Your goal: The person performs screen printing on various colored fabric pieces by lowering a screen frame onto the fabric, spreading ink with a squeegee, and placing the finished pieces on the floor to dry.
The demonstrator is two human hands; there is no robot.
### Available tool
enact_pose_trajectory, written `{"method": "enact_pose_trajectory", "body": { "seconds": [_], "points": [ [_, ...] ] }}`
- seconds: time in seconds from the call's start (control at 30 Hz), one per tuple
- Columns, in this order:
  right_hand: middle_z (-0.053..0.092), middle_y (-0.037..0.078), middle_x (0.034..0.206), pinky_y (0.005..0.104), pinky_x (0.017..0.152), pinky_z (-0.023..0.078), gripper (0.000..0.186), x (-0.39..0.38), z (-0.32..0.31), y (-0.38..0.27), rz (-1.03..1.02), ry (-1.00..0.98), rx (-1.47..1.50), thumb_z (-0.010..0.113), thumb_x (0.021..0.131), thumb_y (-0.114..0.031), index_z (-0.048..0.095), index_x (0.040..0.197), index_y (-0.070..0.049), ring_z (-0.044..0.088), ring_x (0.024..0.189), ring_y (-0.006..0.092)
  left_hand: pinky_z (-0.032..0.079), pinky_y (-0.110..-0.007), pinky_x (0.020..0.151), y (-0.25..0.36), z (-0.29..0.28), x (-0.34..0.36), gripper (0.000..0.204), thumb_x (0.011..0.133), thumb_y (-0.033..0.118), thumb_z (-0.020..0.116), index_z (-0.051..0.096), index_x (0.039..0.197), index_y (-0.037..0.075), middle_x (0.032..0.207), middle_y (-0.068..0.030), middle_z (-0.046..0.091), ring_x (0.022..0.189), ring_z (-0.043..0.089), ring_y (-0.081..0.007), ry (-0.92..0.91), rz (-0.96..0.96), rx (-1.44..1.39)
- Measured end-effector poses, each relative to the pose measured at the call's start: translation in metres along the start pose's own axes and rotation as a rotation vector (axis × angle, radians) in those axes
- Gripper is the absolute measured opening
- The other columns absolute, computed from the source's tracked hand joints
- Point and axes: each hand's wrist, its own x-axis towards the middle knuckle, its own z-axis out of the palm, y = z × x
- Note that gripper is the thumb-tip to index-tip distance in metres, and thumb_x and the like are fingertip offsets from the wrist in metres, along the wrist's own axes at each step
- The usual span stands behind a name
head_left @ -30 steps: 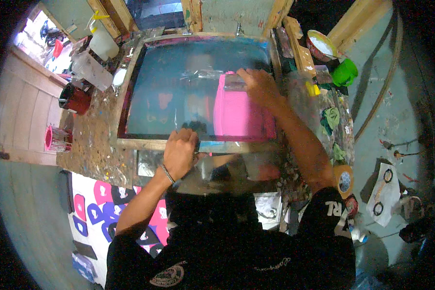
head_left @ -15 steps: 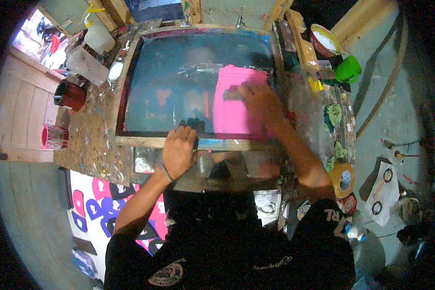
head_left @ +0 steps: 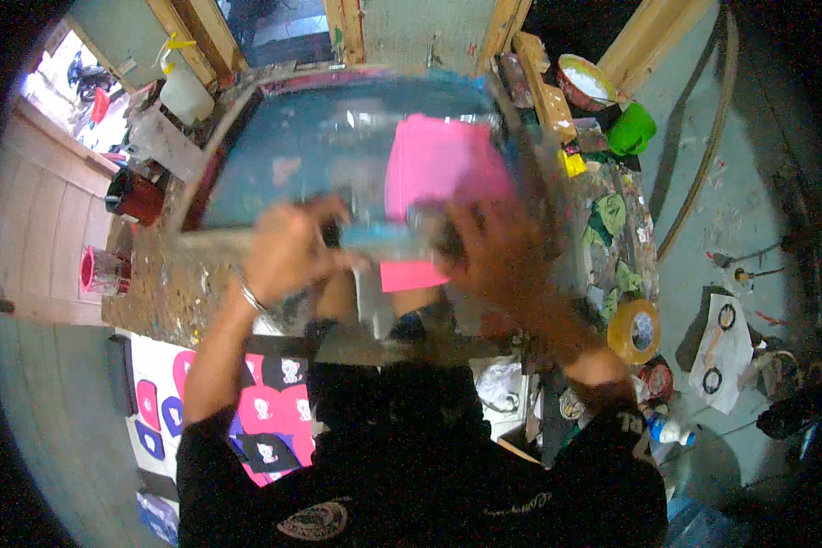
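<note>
A wooden-framed printing screen point(head_left: 329, 119) with dark blue-grey mesh lies before me, its near edge raised and blurred. Pink ink point(head_left: 438, 155) covers a block on the right part of the mesh. My left hand point(head_left: 288, 248) is closed round the near rail, left of a blue-stained stretch. At the right part of that rail, my right hand point(head_left: 493, 239) has its fingers curled on it, smeared by motion. A squeegee does not show clearly. Below the raised rail, a bright pink piece point(head_left: 413, 276) shows on the printing surface.
Left on the bench stand a spray bottle point(head_left: 187, 96), a dark red jug point(head_left: 137, 196) and a pink-rimmed cup point(head_left: 105, 269). At right are a green cup point(head_left: 632, 130), green rags point(head_left: 607, 219) and a tape roll point(head_left: 632, 331). Printed pieces point(head_left: 279, 406) lie lower left.
The screen's near edge has come up, uncovering the pink piece below. My right hand has left the inked mesh for the near rail; my left hand has shifted left along it.
</note>
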Motion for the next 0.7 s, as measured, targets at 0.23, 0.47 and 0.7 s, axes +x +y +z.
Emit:
{"method": "enact_pose_trajectory", "body": {
  "seconds": [0.23, 0.47, 0.7],
  "points": [
    [0.068, 0.022, 0.079, 0.0455, 0.075, 0.053, 0.056, 0.167, -0.099, 0.044, 0.141, -0.014, -0.138, 0.061, 0.090, -0.058, 0.073, 0.100, -0.004, 0.069, 0.078, 0.0381, 0.045, -0.043, 0.090, 0.022, 0.031, 0.016, 0.033, 0.084, 0.026, 0.075, 0.070, 0.108, 0.004, 0.106, -0.0125, 0.068, 0.096, 0.061, -0.0332, 0.723, 0.153, -0.094],
    [0.065, 0.030, 0.074, 0.0484, 0.069, 0.053, 0.059, 0.190, -0.110, 0.050, 0.209, 0.021, -0.011, 0.063, 0.089, -0.054, 0.072, 0.082, 0.004, 0.067, 0.075, 0.0475, 0.035, -0.050, 0.102, 0.021, 0.135, -0.021, 0.057, 0.085, 0.035, 0.071, 0.059, 0.132, 0.005, 0.134, -0.0195, 0.053, 0.120, 0.048, -0.0371, 0.360, -0.001, -0.127],
    [0.065, 0.030, 0.075, 0.0480, 0.068, 0.053, 0.057, 0.196, -0.111, 0.038, 0.225, 0.014, 0.056, 0.063, 0.089, -0.052, 0.072, 0.086, 0.004, 0.068, 0.075, 0.0455, 0.028, -0.059, 0.109, -0.010, 0.157, -0.028, 0.048, 0.089, 0.045, 0.064, 0.071, 0.126, 0.015, 0.155, -0.0150, 0.039, 0.136, 0.037, -0.0410, 0.142, 0.146, 0.072]
  ]
}}
